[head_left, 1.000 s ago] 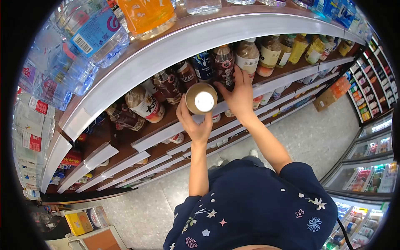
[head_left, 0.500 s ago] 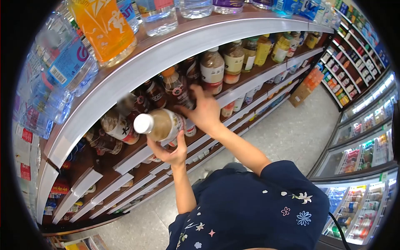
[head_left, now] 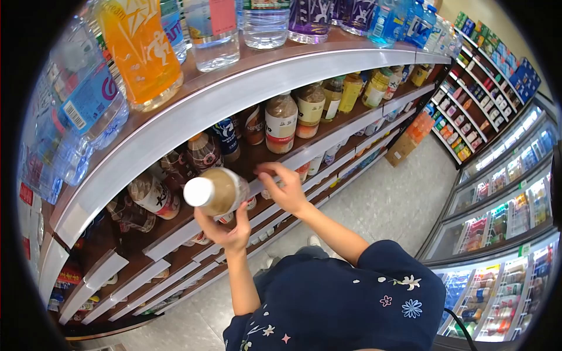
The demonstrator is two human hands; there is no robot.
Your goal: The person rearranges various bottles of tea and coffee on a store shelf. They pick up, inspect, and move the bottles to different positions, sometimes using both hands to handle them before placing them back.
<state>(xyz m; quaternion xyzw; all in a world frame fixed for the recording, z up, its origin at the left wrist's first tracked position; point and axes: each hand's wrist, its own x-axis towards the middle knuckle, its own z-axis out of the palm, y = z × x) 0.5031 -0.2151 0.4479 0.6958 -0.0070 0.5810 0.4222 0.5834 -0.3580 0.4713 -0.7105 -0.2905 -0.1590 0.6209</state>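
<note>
My left hand (head_left: pixel 230 233) grips a plastic bottle (head_left: pixel 225 188) of cloudy brownish drink with a white cap, held tilted in front of the shelf edge. My right hand (head_left: pixel 285 188) hovers just to the bottle's right, slightly blurred, its bent fingers apart with nothing visible in them. Behind the held bottle, a dark bottle with an orange cap (head_left: pixel 203 153) stands on the shelf. A dark blue bottle (head_left: pixel 226 139) is beside it. Right of these stands a bottle with a white and red label (head_left: pixel 281 124).
On the upper shelf (head_left: pixel 234 88) stand an orange drink bottle (head_left: pixel 142 55), water bottles and purple-labelled bottles. Yellow drinks (head_left: pixel 350 92) line the lower shelf further right. A cardboard box (head_left: pixel 404 146) sits on the floor, with glass-door fridges (head_left: pixel 497 234) at the right.
My right hand has drawn back from the dark bottles to the shelf's front edge. A dark blue bottle now shows behind. My left hand still holds its bottle; the whole view has shifted.
</note>
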